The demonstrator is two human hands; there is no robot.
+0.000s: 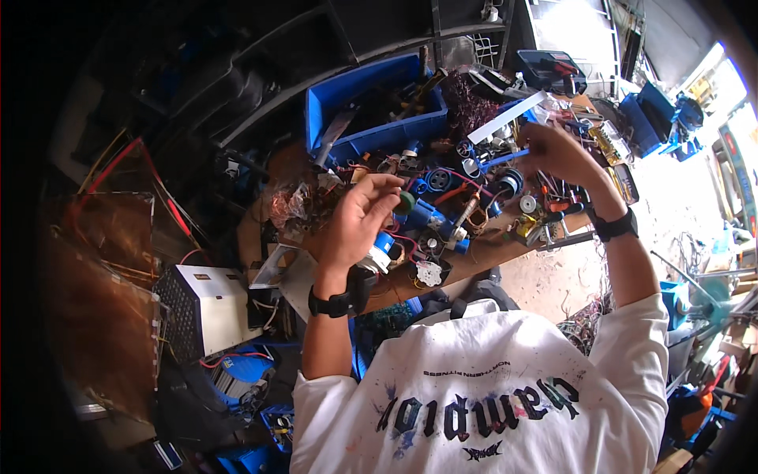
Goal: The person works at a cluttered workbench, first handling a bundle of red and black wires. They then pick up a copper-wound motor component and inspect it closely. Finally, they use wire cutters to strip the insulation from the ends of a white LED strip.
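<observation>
Over the near left part of the cluttered workbench, my left hand (365, 217) is curled, with a small round green piece (406, 203) at its fingertips. My right hand (559, 154) reaches farther in on the right, its fingers closed at the end of a slim blue handle-like piece (503, 159). What sits at that piece's far end is hard to make out. Below my hands lie a blue cylindrical motor-like part (430, 215), a black-and-silver round part (511, 182) and an orange-handled tool (448, 194). A white flat strip (507, 117) lies just beyond my right hand.
A large blue bin (375, 144) full of tools stands at the back. The wooden bench edge (474, 251) runs along the near side, with a clamp (564, 213) on the right. A white metal box (213, 304) is at left, an open tool case (553, 71) at back right.
</observation>
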